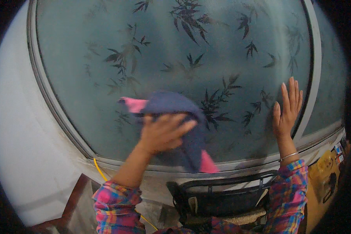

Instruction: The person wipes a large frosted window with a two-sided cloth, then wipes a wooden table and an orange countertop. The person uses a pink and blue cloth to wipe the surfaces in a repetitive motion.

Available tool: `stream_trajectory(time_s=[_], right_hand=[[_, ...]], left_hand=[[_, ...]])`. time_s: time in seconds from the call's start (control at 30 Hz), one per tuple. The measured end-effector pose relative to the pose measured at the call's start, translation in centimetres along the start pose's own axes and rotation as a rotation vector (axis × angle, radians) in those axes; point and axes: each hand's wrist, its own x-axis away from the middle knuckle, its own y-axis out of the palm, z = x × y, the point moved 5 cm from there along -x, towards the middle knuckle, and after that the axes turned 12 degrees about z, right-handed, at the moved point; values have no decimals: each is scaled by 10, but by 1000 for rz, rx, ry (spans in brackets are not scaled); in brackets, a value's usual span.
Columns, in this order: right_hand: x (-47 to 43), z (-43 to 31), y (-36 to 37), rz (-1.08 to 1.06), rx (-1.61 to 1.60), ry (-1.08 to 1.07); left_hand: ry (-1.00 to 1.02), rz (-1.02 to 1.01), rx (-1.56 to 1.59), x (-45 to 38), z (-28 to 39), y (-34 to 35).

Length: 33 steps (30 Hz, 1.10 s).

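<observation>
A frosted glass pane with dark bamboo-leaf patterns fills most of the head view. My left hand, slightly blurred, presses a dark blue-grey cloth with pink corners against the lower middle of the pane. The cloth spreads above the fingers and hangs down to the right, over the bottom frame. Flat against the glass near its right frame rests my right hand, fingers pointing up and holding nothing. A bracelet circles that wrist.
Below the pane stands a black metal-framed chair or rack. A yellow cable runs down from the frame's lower left corner. White wall lies at left; a brown cardboard-like surface is at lower right.
</observation>
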Motion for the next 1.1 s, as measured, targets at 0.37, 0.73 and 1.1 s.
stream_trajectory(time_s=[0.37, 0.73, 1.1], right_hand=[[4, -1, 1, 32, 11, -31], [6, 3, 1, 32, 15, -18], [13, 7, 2, 44, 20, -24]], left_hand=[[-895, 602, -158, -25, -129, -25], [-44, 40, -9, 12, 28, 11], [-901, 530, -275, 86, -119, -36]])
